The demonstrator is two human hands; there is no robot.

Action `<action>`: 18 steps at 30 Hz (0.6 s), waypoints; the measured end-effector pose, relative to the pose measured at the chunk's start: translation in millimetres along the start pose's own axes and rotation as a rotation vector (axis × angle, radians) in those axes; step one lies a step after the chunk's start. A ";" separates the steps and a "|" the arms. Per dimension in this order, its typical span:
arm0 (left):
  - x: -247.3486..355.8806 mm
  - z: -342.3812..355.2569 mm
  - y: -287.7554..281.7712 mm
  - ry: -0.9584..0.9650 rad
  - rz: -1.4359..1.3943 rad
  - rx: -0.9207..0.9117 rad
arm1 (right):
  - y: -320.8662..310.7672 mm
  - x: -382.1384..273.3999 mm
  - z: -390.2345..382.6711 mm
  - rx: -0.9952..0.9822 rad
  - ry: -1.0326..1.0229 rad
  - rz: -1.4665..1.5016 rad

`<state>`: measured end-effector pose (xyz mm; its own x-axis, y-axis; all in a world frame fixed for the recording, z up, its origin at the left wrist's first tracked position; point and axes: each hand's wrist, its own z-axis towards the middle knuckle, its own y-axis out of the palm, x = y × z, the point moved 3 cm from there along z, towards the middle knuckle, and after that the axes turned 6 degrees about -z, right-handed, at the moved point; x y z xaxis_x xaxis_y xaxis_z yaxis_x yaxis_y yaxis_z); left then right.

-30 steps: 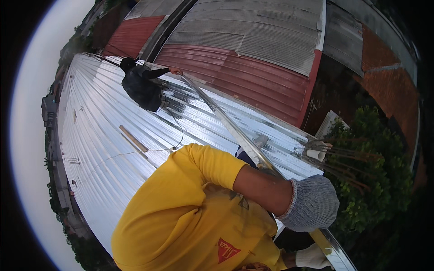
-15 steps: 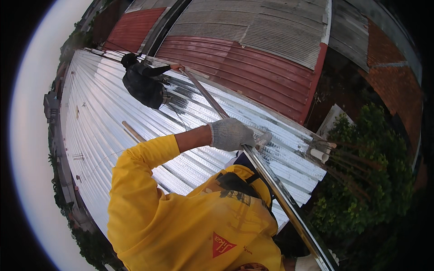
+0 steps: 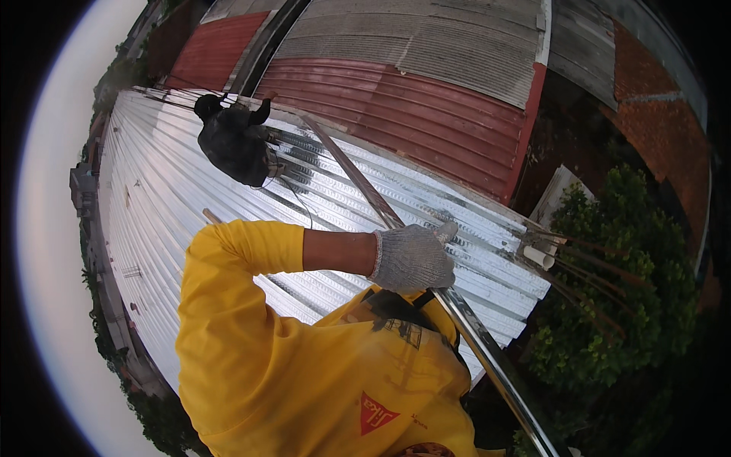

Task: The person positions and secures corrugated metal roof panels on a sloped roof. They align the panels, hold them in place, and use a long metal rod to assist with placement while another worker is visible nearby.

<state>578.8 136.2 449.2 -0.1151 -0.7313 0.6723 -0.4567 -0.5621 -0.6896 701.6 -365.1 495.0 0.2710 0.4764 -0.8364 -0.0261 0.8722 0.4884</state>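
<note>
My left hand (image 3: 415,259), in a grey knit glove, is closed around a long shiny metal tube (image 3: 487,343). The thumb points up and away to the right. From the lower right, the tube slants past my body and on toward the far left. Its far end lies over the corrugated metal roof (image 3: 487,263) and nobody's hand is on it. My right hand is out of view below the lower edge. Beyond the tube's far end, a co-worker in black (image 3: 236,145) crouches on the roof, one hand (image 3: 268,99) raised and apart from the tube.
A stick end (image 3: 212,216) shows past my left shoulder. White pipe (image 3: 539,257) and thin rods (image 3: 594,278) stick out over the roof's right edge. Leafy branches (image 3: 617,282) grow beyond that edge. Red roofing sheets (image 3: 396,118) border the far side. A thin cable (image 3: 301,199) trails by the co-worker.
My left hand has moved nearer to me and slightly right, along with the tube. The co-worker's hand has let go of the tube's far end. My right hand has dropped out of view.
</note>
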 end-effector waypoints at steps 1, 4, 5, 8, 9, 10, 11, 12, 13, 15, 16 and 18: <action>8.0 5.2 2.3 0.101 0.031 0.051 | 3.4 1.0 -3.9 0.014 -0.007 0.000; 50.8 16.2 7.0 0.146 0.008 0.078 | 20.2 17.7 4.1 0.000 0.040 0.005; 69.4 26.8 1.6 0.169 -0.006 0.050 | 23.5 16.0 -1.3 0.010 0.024 0.000; 108.2 46.2 -0.4 0.270 -0.004 0.139 | 38.3 12.0 -5.8 0.020 0.009 -0.026; 118.6 53.9 2.4 0.302 -0.017 0.173 | 41.0 10.7 -7.8 0.024 0.005 -0.030; 129.4 56.7 1.8 0.321 -0.026 0.210 | 39.4 10.4 -7.7 0.021 0.009 -0.021; 137.0 57.3 1.5 0.314 -0.054 0.187 | 38.2 10.6 -7.4 0.018 0.011 -0.014; 143.1 58.5 -1.6 0.323 -0.087 0.160 | 38.4 8.4 -9.5 0.023 0.005 -0.017; 147.2 58.8 -2.1 0.330 -0.121 0.132 | 38.3 6.0 -10.5 0.029 -0.003 -0.021; 150.7 56.7 7.3 0.342 -0.154 0.146 | 38.0 2.0 -10.8 0.035 -0.017 -0.031; 152.5 55.8 13.0 0.348 -0.173 0.152 | 38.1 -0.5 -11.5 0.040 -0.022 -0.034; 159.4 56.3 21.9 0.361 -0.172 0.157 | 37.4 -3.3 -11.5 0.040 -0.028 -0.045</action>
<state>600.1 -14.5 526.1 -0.3630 -0.4554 0.8130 -0.3592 -0.7366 -0.5730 688.7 -332.8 513.1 0.2981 0.4332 -0.8506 0.0250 0.8872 0.4606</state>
